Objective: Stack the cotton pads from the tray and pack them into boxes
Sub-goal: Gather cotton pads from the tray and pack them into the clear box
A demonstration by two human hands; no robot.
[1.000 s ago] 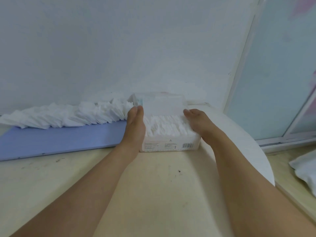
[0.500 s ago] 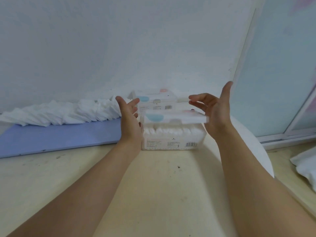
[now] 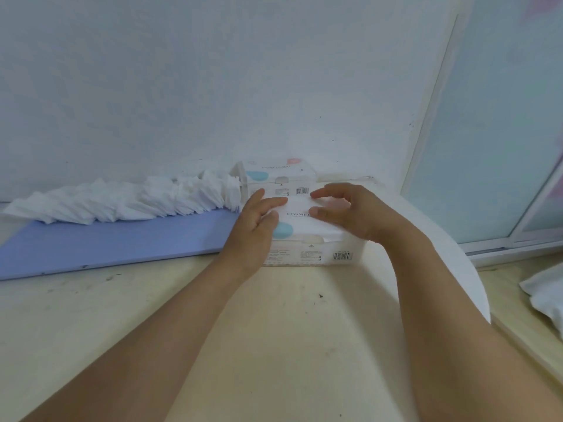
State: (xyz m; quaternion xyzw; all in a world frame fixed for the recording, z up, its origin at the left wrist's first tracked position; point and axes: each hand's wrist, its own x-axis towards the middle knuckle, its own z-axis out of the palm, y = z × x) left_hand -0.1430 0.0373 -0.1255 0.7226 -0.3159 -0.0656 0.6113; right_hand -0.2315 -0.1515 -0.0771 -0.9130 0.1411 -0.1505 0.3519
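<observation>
A clear cotton-pad box (image 3: 307, 254) with a barcode label stands on the beige table, its white lid (image 3: 301, 226) with a blue spot lying on top. My left hand (image 3: 257, 223) rests flat on the lid's left part, fingers straight. My right hand (image 3: 344, 211) presses the lid's right part with bent fingertips. A second closed box (image 3: 278, 179) stands just behind, by the wall. A long row of white cotton pads (image 3: 128, 202) lies on the blue tray (image 3: 106, 245) to the left.
The white wall runs close behind the boxes and pads. A round white board (image 3: 451, 248) lies under the boxes' right side. A glass sliding door (image 3: 502, 147) stands at right, with a white cloth (image 3: 545, 293) at the right edge.
Both hands left the pads in the open box, rose apart while the lid came down over it, and now lie on the lid, which sits on the box.
</observation>
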